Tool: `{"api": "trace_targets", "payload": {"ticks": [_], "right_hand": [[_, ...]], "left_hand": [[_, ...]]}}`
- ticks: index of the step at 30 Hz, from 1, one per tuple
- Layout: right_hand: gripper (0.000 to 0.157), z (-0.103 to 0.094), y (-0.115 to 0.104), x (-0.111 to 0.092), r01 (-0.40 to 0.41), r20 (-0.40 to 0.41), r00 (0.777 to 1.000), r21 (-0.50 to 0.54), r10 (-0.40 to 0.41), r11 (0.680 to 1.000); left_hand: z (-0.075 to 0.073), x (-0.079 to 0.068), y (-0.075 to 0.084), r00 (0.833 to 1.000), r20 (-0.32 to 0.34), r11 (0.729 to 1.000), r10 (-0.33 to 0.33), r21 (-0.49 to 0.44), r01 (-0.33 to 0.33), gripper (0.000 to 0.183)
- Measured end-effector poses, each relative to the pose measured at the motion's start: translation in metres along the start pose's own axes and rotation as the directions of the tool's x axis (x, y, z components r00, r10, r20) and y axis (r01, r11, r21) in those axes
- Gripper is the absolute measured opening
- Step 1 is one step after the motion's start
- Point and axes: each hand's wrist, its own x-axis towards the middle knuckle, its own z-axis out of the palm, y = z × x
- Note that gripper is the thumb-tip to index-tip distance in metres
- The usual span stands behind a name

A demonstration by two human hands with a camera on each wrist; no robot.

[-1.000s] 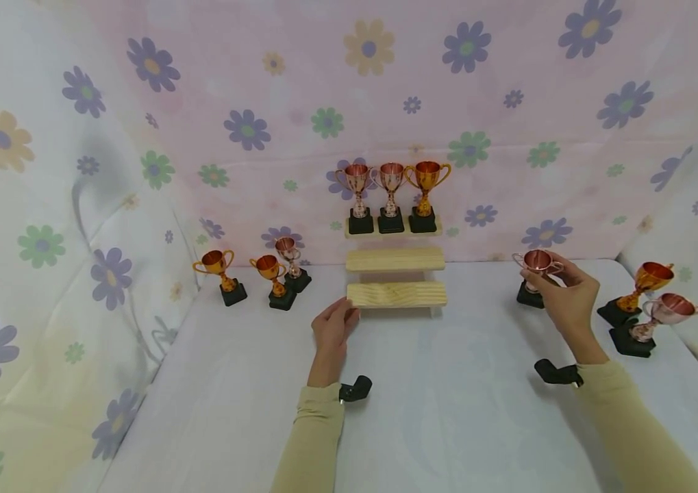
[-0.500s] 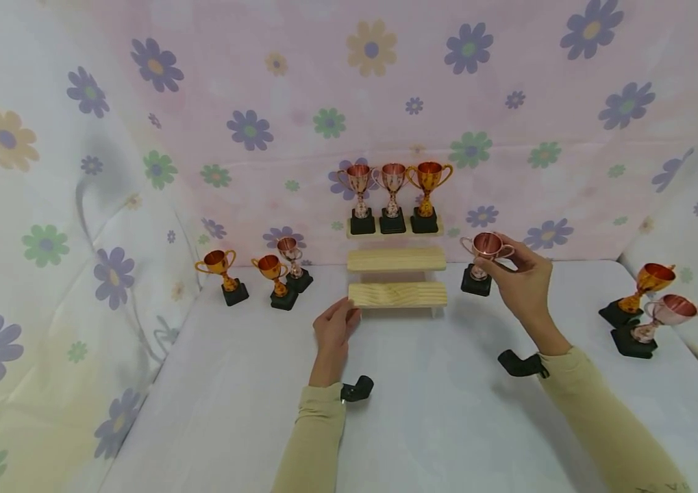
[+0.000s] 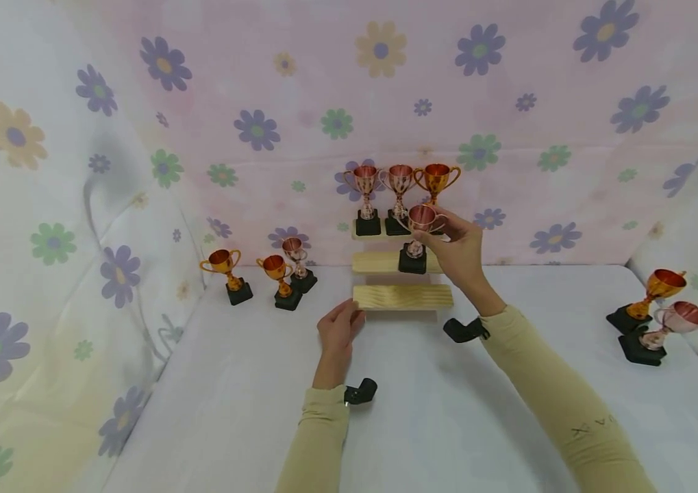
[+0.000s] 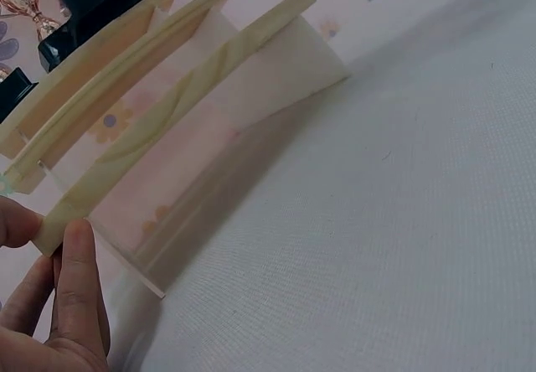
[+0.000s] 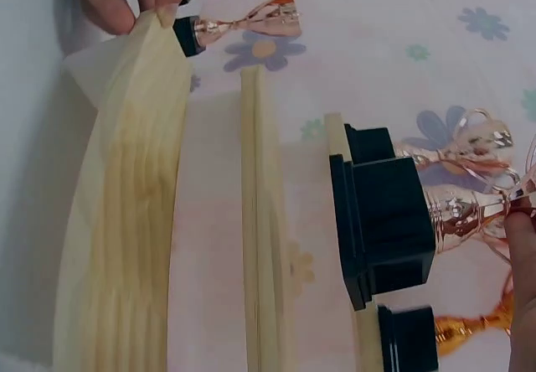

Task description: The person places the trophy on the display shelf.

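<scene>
My right hand (image 3: 461,255) holds a small rose-gold trophy (image 3: 413,259) by its cup, upright, black base down. In the head view that base overlaps the middle step (image 3: 379,262) of a three-step wooden rack; in the right wrist view it appears apart from that step. My left hand (image 3: 336,334) pinches the left end of the rack's front step (image 4: 159,129), thumb above and fingers below. On the top step (image 3: 359,230) stand two rose-gold trophies (image 3: 366,192) and a gold trophy (image 3: 438,177), the latter partly hidden behind my right hand.
Left of the rack stand two gold trophies (image 3: 222,267) and a rose-gold trophy (image 3: 296,260). At the right, a gold trophy (image 3: 651,294) and a rose-gold trophy (image 3: 669,329) stand close together. A flowered cloth (image 3: 422,68) hangs behind the white table (image 3: 410,411).
My right hand has carried the rose-gold trophy leftward from the right part of the table, then up in front of the rack. My left hand has kept its hold on the front step.
</scene>
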Motion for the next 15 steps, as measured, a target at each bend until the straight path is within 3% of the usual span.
{"api": "trace_targets", "payload": {"ticks": [5,15], "right_hand": [[0.041,0.026,-0.012,0.010,-0.043,0.070,0.997,0.020,0.041,0.999],[0.041,0.054,-0.008,0.018,-0.100,0.145,0.985,0.030,0.094,0.995]], "left_hand": [[-0.001,0.001,0.000,1.000,0.005,1.000,-0.007,-0.003,0.007,0.030],[-0.001,-0.001,0.000,0.999,0.023,1.000,0.024,-0.013,-0.023,0.029]]}}
